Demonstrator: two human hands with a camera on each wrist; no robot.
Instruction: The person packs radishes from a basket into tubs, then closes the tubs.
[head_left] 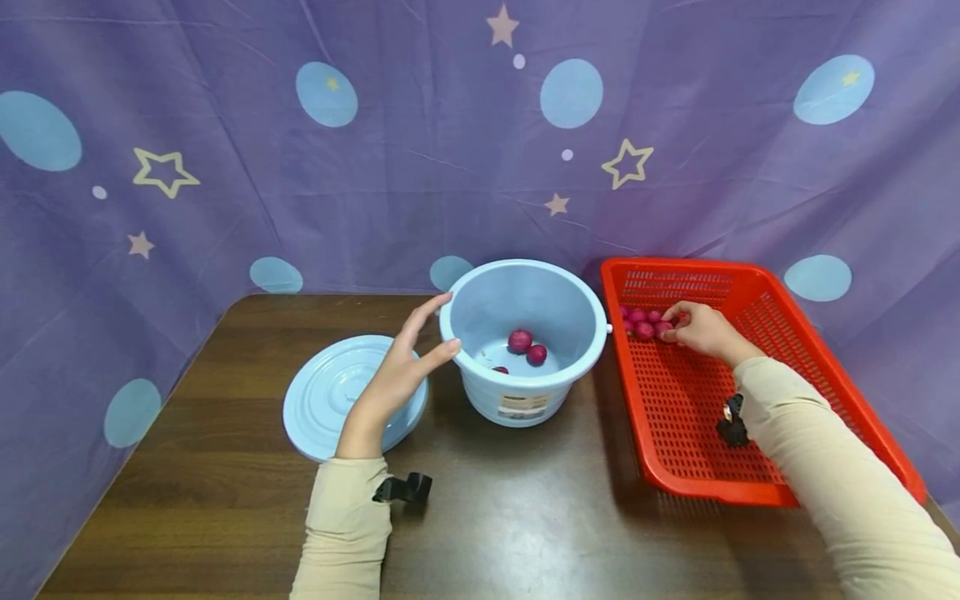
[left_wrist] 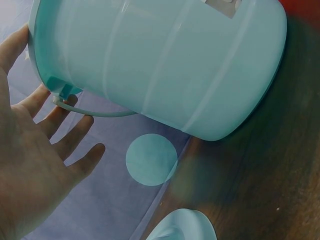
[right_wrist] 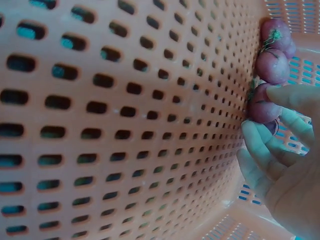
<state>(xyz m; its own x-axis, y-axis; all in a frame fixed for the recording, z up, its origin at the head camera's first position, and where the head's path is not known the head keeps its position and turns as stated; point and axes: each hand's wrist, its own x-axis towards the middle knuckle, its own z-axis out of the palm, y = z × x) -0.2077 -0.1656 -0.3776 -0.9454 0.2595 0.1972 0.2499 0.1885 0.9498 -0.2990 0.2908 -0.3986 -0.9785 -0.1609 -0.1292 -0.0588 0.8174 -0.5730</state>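
My left hand (head_left: 390, 371) is at the left rim of a light blue bucket (head_left: 517, 380), fingers spread and nearly straight, thumb and fingertips touching the rim. In the left wrist view, the bucket's handle (left_wrist: 107, 115) hangs by the fingertips. Inside the bucket lie several red radishes (head_left: 520, 340). My right hand (head_left: 705, 332) reaches into a red plastic basket (head_left: 690, 433) and pinches a radish (right_wrist: 262, 106) between thumb and fingers, low by the basket floor. Other radishes (right_wrist: 272, 66) cluster beside it along the basket's left side.
A round light blue lid (head_left: 322, 392) lies on the brown wooden table (head_left: 187, 467), left of the bucket and partly behind my left forearm. The basket stands close to the bucket's right. A purple curtain (head_left: 450, 167) with stars hangs behind the table.
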